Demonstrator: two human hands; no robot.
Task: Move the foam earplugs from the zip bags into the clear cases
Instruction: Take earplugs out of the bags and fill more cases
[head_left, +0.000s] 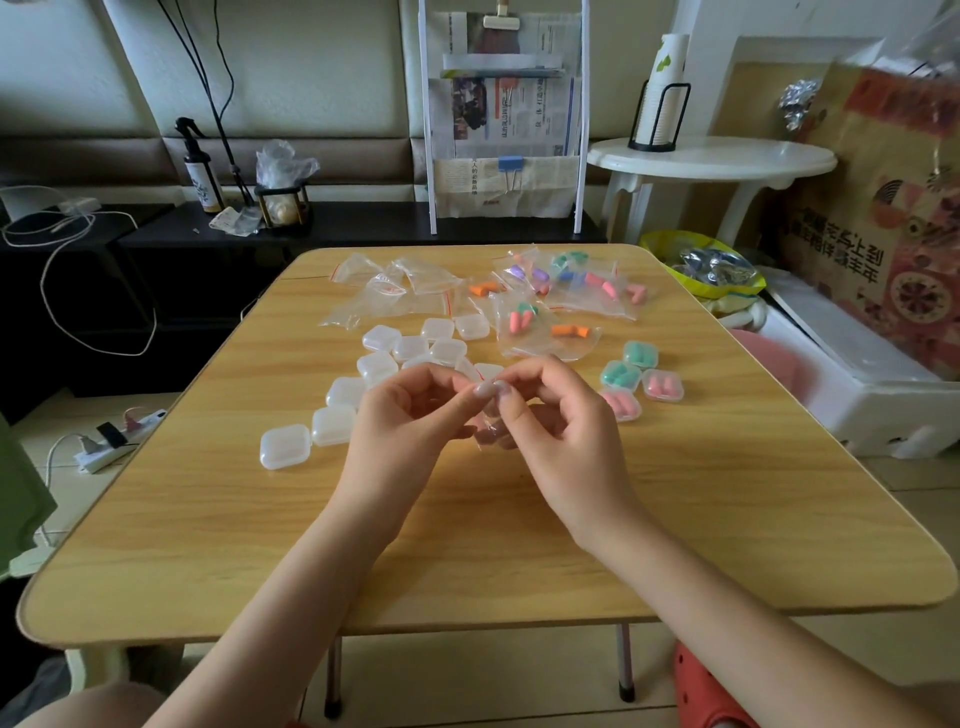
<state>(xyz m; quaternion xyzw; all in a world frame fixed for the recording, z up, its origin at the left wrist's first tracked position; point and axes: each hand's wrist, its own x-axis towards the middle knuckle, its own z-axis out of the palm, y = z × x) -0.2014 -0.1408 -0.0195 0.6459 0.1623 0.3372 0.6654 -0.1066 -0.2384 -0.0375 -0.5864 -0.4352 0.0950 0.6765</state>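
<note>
Wooden table (208, 519) has it all. Left hand (400, 421) and right hand (561, 421) meet mid-table, fingers curled, both pinching one small zip bag (488, 434). Empty clear cases (363, 379) sit toward the left edge, filled bags (561, 296) near the far edge, filled cases (641, 376) toward the right edge.

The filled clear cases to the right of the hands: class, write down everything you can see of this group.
Four filled clear cases sit on the wooden table, right of the right hand. They are small, rounded-square boxes of see-through plastic, lying flat in a loose cluster. Two hold mint-green foam earplugs, two hold pink ones. The lids look closed. The nearest pink case is partly hidden behind the right hand; whether they touch cannot be told.
</note>
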